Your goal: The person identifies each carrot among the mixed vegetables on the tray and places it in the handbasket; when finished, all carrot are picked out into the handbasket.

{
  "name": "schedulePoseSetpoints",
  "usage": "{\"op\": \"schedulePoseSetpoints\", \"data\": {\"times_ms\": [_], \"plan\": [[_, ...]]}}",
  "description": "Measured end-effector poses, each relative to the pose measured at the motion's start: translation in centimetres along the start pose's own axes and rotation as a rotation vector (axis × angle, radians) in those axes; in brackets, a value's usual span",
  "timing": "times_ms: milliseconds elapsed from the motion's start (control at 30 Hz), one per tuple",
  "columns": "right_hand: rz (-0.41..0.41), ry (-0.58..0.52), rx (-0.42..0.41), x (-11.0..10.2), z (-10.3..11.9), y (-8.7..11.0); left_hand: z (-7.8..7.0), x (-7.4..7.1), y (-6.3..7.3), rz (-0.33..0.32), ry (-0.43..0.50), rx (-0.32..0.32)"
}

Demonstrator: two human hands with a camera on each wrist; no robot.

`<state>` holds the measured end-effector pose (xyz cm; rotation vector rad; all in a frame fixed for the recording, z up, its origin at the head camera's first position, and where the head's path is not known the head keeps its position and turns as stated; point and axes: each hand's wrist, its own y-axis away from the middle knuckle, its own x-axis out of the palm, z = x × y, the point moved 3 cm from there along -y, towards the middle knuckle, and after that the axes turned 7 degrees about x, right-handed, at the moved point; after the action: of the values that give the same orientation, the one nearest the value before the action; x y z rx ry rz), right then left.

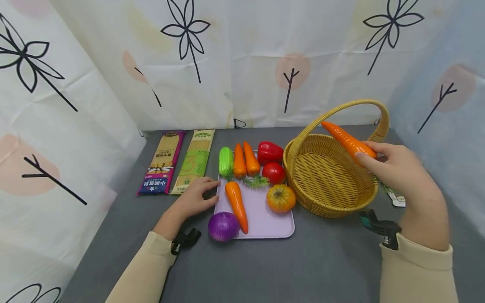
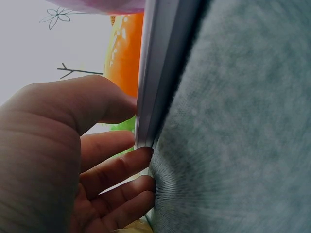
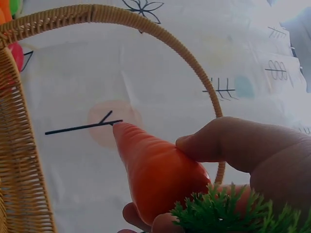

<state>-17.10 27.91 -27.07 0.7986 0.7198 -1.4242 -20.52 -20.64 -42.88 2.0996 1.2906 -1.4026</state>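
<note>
My right hand (image 1: 394, 168) grips an orange carrot (image 1: 346, 139) by its thick end, above the right part of a wicker basket (image 1: 329, 168). In the right wrist view the carrot (image 3: 155, 170) has green leaves (image 3: 228, 208) at its thick end, and thumb and fingers hold it from both sides. My left hand (image 1: 195, 195) touches the left edge of a pale lilac tray (image 1: 265, 219), its fingers relaxed. On the tray lie a cucumber (image 1: 225, 162), two carrots (image 1: 245, 160), a red pepper (image 1: 270, 152), a tomato (image 1: 273, 173), a small pumpkin (image 1: 281, 198) and another carrot (image 1: 236, 206).
A purple onion (image 1: 223, 226) sits at the tray's front left corner. Two noodle packets, one purple (image 1: 162, 162) and one green (image 1: 195, 160), lie behind my left hand. Partly hidden, another packet (image 1: 395, 195) lies right of the basket. A patterned curtain (image 1: 257, 84) encloses the grey table (image 1: 322, 261).
</note>
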Motion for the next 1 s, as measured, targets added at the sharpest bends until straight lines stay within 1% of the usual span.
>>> {"op": "schedulePoseSetpoints", "data": {"times_ms": [100, 200, 333, 467, 600, 767, 1000], "plan": [[0.069, 0.011, 0.003, 1.1, 0.5, -0.8, 0.1, -0.1, 0.0, -0.001, -0.007, 0.0], [0.117, 0.026, -0.005, 2.1, 0.9, -1.5, 0.1, -0.1, 0.0, -0.003, -0.006, -0.002], [0.153, 0.038, -0.034, 3.5, 1.3, -2.2, 0.0, 0.0, -0.1, -0.011, -0.001, -0.002], [0.191, 0.02, -0.068, 4.8, 1.7, -2.7, 0.0, 0.1, -0.3, -0.003, 0.001, -0.018], [0.224, 0.024, -0.092, 6.3, 1.8, -3.2, 0.0, 0.1, -0.1, 0.007, 0.0, -0.033], [0.262, 0.053, -0.116, 8.1, 1.9, -3.7, -0.2, 0.3, 0.0, 0.004, -0.001, -0.035], [0.357, 0.109, -0.094, 10.2, 2.3, -3.6, -0.2, 0.3, 0.3, 0.003, 0.0, -0.068]]}}
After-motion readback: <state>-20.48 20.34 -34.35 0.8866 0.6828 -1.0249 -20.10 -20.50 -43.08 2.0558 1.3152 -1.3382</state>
